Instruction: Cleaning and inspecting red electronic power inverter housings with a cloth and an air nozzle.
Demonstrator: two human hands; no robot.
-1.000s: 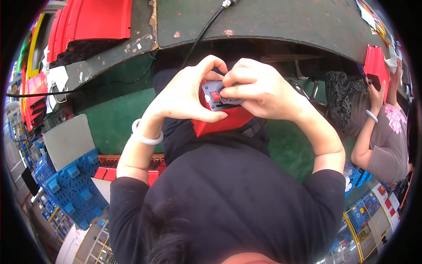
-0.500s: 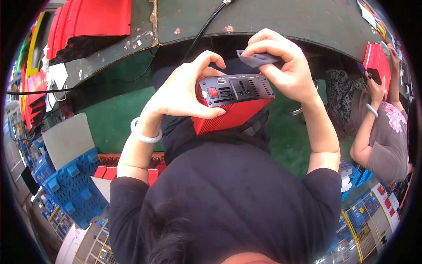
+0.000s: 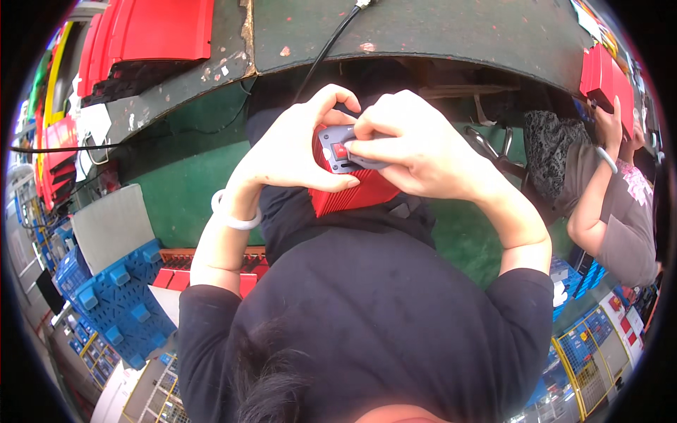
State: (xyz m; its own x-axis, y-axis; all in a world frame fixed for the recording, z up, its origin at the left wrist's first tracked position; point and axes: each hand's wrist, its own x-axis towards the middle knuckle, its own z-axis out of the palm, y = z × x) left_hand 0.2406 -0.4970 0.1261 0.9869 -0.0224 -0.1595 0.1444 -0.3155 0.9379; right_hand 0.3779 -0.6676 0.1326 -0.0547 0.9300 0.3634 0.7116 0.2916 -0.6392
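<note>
My left hand [image 3: 285, 149] is wrapped round one end of a red power inverter [image 3: 352, 195], thumb along its near side and fingers over the far side. The inverter is held above my lap, its grey end panel [image 3: 328, 135] facing up. A red rocker switch [image 3: 339, 151] shows on that panel. With my right hand [image 3: 423, 144] I pinch a grey cloth [image 3: 371, 163] against the panel, fingertips right beside the switch. Most of the panel, including its socket, is hidden under my right hand.
A dark worktable [image 3: 437, 32] spans the far side, with red inverter cases [image 3: 159, 32] at its left. A black cable [image 3: 330, 46] hangs over its edge. At right, a co-worker [image 3: 613, 218] handles a red case [image 3: 605, 81]. A blue plastic pallet [image 3: 123, 303] stands at left.
My right hand has come down and left from beyond the inverter, bringing the cloth onto its end panel. My left hand keeps its hold. The co-worker's red case has shifted up slightly.
</note>
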